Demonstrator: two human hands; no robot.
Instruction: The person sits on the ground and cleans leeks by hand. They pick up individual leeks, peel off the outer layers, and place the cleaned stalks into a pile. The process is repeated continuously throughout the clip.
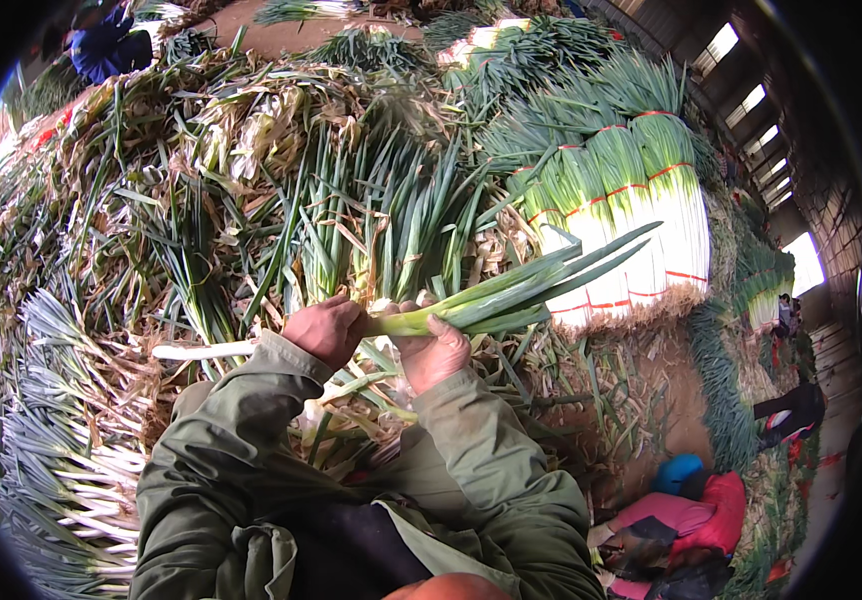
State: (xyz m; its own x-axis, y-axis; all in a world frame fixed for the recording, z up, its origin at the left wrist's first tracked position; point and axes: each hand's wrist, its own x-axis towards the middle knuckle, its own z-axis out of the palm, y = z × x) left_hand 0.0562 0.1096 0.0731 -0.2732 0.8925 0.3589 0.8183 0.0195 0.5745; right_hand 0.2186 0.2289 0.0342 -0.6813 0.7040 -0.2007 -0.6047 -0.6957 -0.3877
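A large green onion (491, 300) lies crosswise in front of me, its white root end pointing left and its green leaves fanning out to the right. My left hand (329, 330) is closed around the stalk, fingers curled over it. Just to the right, my right hand (432, 349) grips the base of the leaves, with the thumb on top and the palm turned up. Loose peeled leaves lie below my hands. Beyond them stands a cluster of untrimmed green onions (393, 217), leaves pointing away from me.
Bundles of white-stemmed green onions (626, 232), tied with red bands, stand at the right. Unbundled green onions (93, 480) are stacked at the left. A heap of dry leaf waste (251, 127) spreads behind. A person in pink (701, 517) is close at the lower right.
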